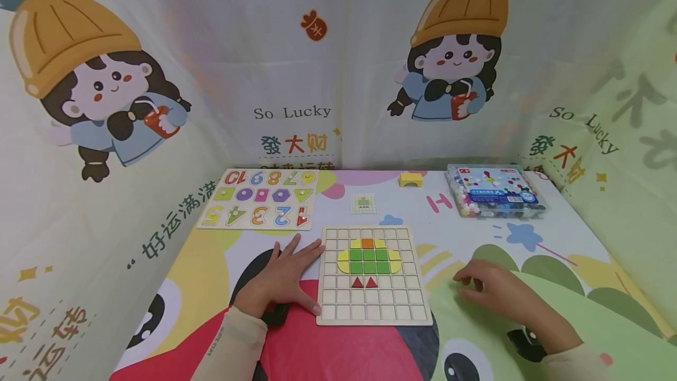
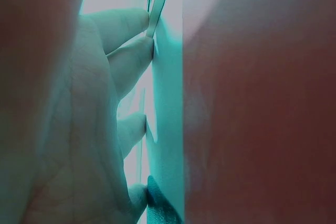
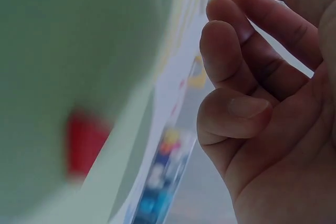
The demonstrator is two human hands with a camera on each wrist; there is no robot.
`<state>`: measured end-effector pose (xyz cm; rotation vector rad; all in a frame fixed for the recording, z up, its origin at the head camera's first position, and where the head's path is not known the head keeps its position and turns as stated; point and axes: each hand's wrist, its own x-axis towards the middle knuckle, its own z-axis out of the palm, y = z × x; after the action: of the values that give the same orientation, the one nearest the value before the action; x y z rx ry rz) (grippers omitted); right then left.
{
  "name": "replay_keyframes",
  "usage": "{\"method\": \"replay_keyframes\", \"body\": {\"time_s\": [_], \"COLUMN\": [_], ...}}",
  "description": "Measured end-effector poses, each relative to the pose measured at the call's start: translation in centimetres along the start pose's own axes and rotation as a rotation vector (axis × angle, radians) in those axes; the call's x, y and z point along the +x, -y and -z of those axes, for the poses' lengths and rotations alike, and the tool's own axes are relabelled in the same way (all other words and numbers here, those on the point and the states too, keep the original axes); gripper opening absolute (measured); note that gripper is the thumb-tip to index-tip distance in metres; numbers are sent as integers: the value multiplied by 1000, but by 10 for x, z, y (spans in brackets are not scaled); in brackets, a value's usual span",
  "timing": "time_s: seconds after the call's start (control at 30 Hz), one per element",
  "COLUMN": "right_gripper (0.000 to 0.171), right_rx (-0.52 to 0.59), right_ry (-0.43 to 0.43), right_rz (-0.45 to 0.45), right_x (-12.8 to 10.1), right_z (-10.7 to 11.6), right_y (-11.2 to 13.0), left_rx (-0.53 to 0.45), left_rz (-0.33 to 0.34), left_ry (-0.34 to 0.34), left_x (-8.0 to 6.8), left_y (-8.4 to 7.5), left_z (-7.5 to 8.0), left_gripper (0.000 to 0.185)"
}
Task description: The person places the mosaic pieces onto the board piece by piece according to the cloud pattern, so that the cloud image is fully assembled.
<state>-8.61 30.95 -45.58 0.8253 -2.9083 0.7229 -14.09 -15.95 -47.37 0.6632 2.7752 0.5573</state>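
A square wooden grid board (image 1: pixel 374 313) lies flat on the table. Green squares (image 1: pixel 369 255), yellow rounded pieces (image 1: pixel 395 266) and an orange square (image 1: pixel 367 244) sit together in its upper half, above two red triangles (image 1: pixel 372 282). My left hand (image 1: pixel 282 275) is spread flat at the board's left side, its index fingertip and thumb right at that edge. To the right of the board, apart from it, my right hand (image 1: pixel 492 288) hovers low over the green cloth. Its fingers (image 3: pixel 220 51) hang loosely curled with nothing between them.
Behind the board lies a small pattern card (image 1: pixel 364 204). A number and shape puzzle (image 1: pixel 248 196) is at the back left. A yellow arch block (image 1: pixel 411 179) and a clear box of colourful parts (image 1: pixel 497 193) stand at the back right, before a printed curtain (image 1: pixel 370 75).
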Motion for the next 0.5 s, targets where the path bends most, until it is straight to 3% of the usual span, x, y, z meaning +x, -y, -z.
{"method": "replay_keyframes", "body": {"time_s": [0.23, 0.5], "right_gripper": [22, 25], "right_rx": [-34, -52], "right_ry": [-45, -94], "right_rz": [-67, -80], "right_x": [-40, -63], "right_z": [10, 12], "right_y": [-23, -39], "left_rx": [3, 2], "left_rz": [-7, -7], "left_ry": [4, 6], "left_x": [1, 2], "left_y": [2, 2], "left_z": [-1, -1], "left_gripper": [128, 128]}}
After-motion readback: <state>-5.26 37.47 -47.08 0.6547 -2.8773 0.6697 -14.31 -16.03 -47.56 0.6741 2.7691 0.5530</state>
